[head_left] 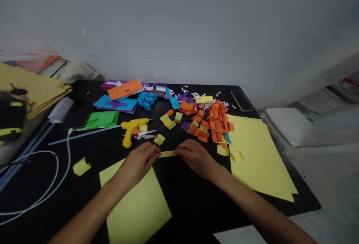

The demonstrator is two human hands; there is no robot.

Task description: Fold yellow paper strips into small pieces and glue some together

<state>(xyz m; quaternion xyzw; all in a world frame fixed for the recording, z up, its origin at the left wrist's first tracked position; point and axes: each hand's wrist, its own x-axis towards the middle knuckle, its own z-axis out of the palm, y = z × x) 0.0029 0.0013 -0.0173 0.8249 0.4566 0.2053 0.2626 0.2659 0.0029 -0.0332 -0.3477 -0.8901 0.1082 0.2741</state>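
Between my two hands a narrow yellow paper strip point(167, 154) is stretched level, just above or on the black table. My left hand point(142, 158) pinches its left end, thumb against the fingers. At the other end, my right hand point(196, 158) has its fingers closed on the strip. Under my left forearm lies a large yellow paper sheet point(140, 206). Just beyond the left hand are a yellow glue gun point(130, 130), scissors point(146, 135) and a small folded yellow piece point(159, 139).
Orange folded paper pieces point(218, 122) are heaped at the back right, beside stacked yellow sheets point(260, 154) and a phone point(241, 101). Coloured paper bundles point(116, 104) and a green paper stack point(102, 119) sit at the back left. A white cable point(68, 161) loops along the left.
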